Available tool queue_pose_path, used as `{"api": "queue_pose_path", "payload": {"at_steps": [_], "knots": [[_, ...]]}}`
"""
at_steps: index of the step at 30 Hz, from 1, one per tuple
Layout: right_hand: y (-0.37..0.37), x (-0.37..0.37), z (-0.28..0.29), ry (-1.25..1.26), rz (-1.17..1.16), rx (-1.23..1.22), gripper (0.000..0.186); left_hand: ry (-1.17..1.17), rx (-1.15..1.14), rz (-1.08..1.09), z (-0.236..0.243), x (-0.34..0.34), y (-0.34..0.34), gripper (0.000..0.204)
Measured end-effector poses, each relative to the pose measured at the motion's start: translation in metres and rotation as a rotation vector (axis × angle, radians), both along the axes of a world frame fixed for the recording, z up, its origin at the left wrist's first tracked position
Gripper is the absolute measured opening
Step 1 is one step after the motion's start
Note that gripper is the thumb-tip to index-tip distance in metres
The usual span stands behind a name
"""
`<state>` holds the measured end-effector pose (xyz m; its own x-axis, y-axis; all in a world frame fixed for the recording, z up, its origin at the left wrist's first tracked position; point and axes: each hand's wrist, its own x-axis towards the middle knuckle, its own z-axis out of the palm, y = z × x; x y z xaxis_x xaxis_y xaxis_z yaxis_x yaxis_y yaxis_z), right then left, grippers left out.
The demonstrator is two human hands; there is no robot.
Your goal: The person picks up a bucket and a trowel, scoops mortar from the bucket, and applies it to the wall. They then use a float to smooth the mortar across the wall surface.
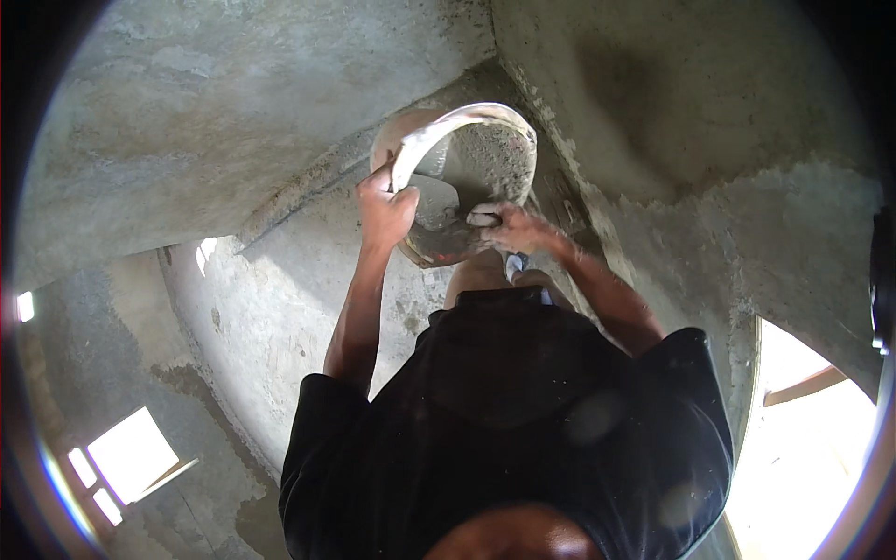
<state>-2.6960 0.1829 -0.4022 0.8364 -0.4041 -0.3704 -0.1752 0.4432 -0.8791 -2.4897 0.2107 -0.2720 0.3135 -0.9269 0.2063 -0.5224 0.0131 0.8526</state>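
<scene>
Right hand (519,229) closed round what looks like a trowel-like tool (483,217) | left hand (387,210) clamped on a tilted tub (467,116), in front, between both hands | grey mix (497,161) inside, apparently being worked; next move seems to call for steady support | concrete corner (496,52) beyond

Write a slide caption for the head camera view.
Left hand gripping a tilted, grey-smeared round container by its rim, right hand at its near edge, beside a rough grey wall.

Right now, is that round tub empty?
The tub is not empty: gritty grey material shows inside it. How full it is, I cannot tell.
</scene>
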Motion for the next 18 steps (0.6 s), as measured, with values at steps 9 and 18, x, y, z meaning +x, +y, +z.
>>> {"api": "queue_pose_path", "payload": {"at_steps": [9,18], "knots": [[0.003,0.0,-0.01,0.464,0.109,-0.574,0.065,0.132,0.23,0.346,-0.081,0.048,0.014,0.009],[-0.02,0.033,-0.074,0.252,0.206,-0.677,0.037,-0.39,0.474,0.822,-0.227,0.121,0.083,0.02]]}}
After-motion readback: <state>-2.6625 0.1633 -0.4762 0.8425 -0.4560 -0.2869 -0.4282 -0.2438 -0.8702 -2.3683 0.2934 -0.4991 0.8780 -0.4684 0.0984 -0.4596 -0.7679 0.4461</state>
